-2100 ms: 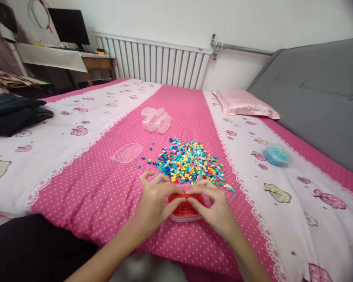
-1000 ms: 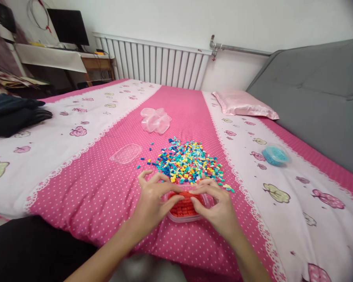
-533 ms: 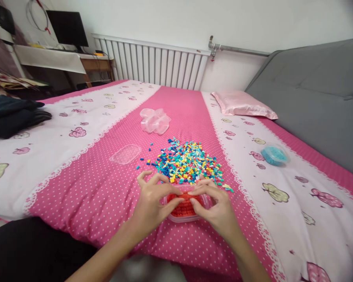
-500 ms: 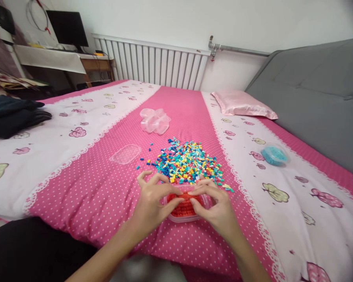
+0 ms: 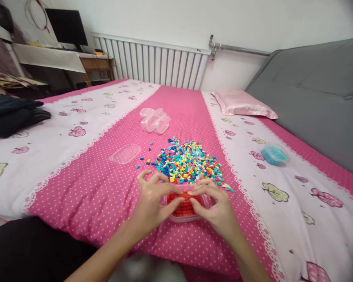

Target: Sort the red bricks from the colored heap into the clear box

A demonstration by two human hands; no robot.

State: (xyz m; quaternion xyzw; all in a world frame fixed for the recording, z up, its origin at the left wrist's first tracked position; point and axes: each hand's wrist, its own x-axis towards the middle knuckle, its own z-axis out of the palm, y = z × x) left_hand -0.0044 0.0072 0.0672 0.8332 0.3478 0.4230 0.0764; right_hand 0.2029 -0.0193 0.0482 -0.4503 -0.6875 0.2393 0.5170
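Observation:
A clear plastic container (image 5: 184,219) sits near the front edge of the bed, with small red building bricks (image 5: 184,210) packed in rows inside it. From the left, my left hand (image 5: 155,197) reaches over it, thumb and index finger pinching one end of a row of red bricks. My right hand (image 5: 213,199) pinches the other end of that row from the right. Just beyond the container lies a loose pile of small multicoloured bricks (image 5: 191,162), mostly blue, teal, yellow and white.
A clear lid (image 5: 126,154) lies left of the pile, and several clear empty containers (image 5: 155,120) lie behind it. To the right stands a container of light blue bricks (image 5: 275,154). A pink pillow (image 5: 244,103) rests by the grey headboard (image 5: 312,82); dark clothing (image 5: 14,115) lies at far left.
Almost nothing differs. Both hands keep their pinch on the red bricks over the container, and the pile and other containers stay in place.

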